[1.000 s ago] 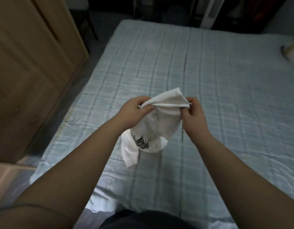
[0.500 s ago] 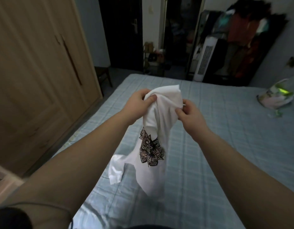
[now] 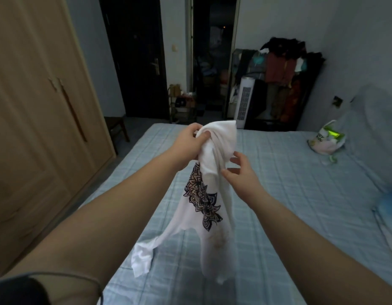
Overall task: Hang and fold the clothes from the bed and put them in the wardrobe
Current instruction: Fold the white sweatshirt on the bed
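A white T-shirt point(image 3: 215, 155) with a dark mandala print point(image 3: 201, 194) hangs bunched above the blue checked bed point(image 3: 289, 194). My left hand point(image 3: 191, 139) grips its gathered top. A little lower, my right hand point(image 3: 239, 170) is beside the shirt with fingers spread, and only the thumb touches the fabric. The shirt's lower end and one sleeve point(image 3: 142, 258) trail onto the bedcover. The wooden wardrobe point(image 3: 36, 128) stands at the left with its doors closed.
A plastic bag point(image 3: 326, 142) lies on the far right of the bed next to a pillow point(image 3: 377, 133). Behind the bed stand a loaded clothes rack point(image 3: 285, 84) and a white tower appliance point(image 3: 243, 102). A dark stool point(image 3: 115, 126) sits by the wardrobe.
The shirt has been lifted off the bed and now hangs longer, with its print showing. My right hand has let go of the top edge and dropped lower with its fingers spread. The view has tilted up.
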